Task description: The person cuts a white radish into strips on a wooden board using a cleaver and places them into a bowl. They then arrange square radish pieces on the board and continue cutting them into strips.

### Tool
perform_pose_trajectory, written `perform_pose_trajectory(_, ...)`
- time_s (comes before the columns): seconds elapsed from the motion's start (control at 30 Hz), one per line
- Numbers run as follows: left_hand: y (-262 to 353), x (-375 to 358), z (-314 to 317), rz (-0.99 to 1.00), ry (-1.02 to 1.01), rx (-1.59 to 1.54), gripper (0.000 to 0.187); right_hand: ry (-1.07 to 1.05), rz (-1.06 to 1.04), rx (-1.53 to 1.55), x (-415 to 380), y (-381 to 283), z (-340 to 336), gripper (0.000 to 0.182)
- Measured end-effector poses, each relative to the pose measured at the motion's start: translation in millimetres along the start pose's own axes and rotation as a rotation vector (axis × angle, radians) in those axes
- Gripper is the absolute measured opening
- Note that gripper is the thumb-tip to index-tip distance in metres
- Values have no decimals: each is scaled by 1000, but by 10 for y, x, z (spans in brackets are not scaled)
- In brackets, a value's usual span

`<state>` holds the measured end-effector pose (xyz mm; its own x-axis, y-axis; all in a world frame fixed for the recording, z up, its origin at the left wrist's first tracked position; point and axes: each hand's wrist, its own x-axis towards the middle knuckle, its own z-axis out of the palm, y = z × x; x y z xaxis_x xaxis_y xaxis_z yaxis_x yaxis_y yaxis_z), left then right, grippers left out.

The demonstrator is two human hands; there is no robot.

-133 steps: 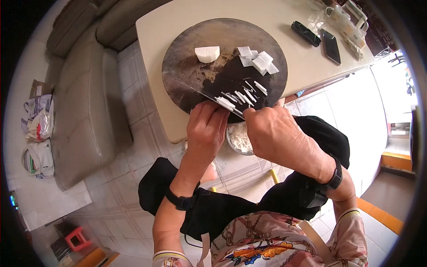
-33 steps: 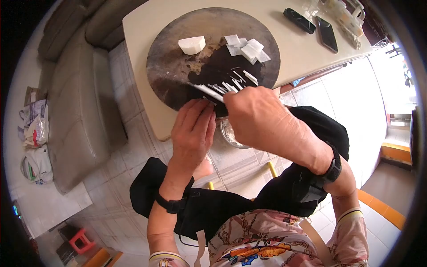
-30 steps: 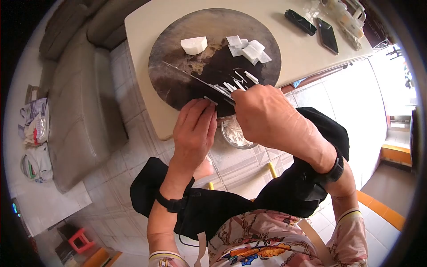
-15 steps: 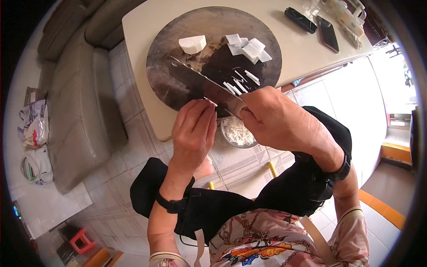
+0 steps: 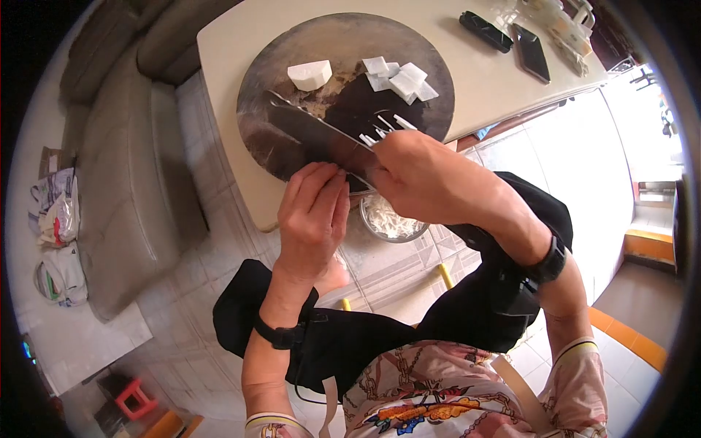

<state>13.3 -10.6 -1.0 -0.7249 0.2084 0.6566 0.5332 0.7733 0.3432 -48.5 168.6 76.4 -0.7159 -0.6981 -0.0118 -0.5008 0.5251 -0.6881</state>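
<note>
My right hand (image 5: 398, 171) is closed round the handle of a wide cleaver (image 5: 314, 135), its blade slanting across the round cutting board (image 5: 255, 80). Beside the blade, at the near rim of the board, my left hand (image 5: 314, 208) has its fingertips pressed together and down on a white vegetable slice, mostly hidden. A thick white vegetable block (image 5: 310, 75) sits on the far left of the board. Thin, flat white slices (image 5: 405, 80) overlap at the far right. Cut white strips (image 5: 404, 122) lie near my right hand, which partly covers them.
Below the board's near edge is a metal bowl (image 5: 365, 217) of white shreds (image 5: 394, 219). On the pale table (image 5: 219, 44) lie a black case (image 5: 485, 31), a phone (image 5: 532, 53) and plastic bags (image 5: 566, 33). A grey sofa (image 5: 139, 175) stands at the left.
My right hand and the cleaver have shifted left towards my left fingertips. The white strip seen at those fingertips is now mostly hidden. The whole view has shifted slightly.
</note>
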Motion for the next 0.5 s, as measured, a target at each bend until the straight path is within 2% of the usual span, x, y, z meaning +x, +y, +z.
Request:
perform_pose_trajectory(0.3,-49,232,-17,-2,-30,33,14,142,32,-136,123,15,40,15)
perform_pose_trajectory(0.37,-53,318,-71,-162,70,-17,12,251,74,-99,75,58,-13,15)
perform_pose_trajectory(0.4,-64,347,-69,-154,86,-9,12,259,59,-108,73,55,-88,15)
perform_pose_trajectory(0.47,-110,398,-13,-681,256,-485,9,251,131,158,84,16,-286,18)
perform_pose_trajectory(0.5,-129,456,3,-746,290,-692,20,141,194,387,70,-61,-404,22)
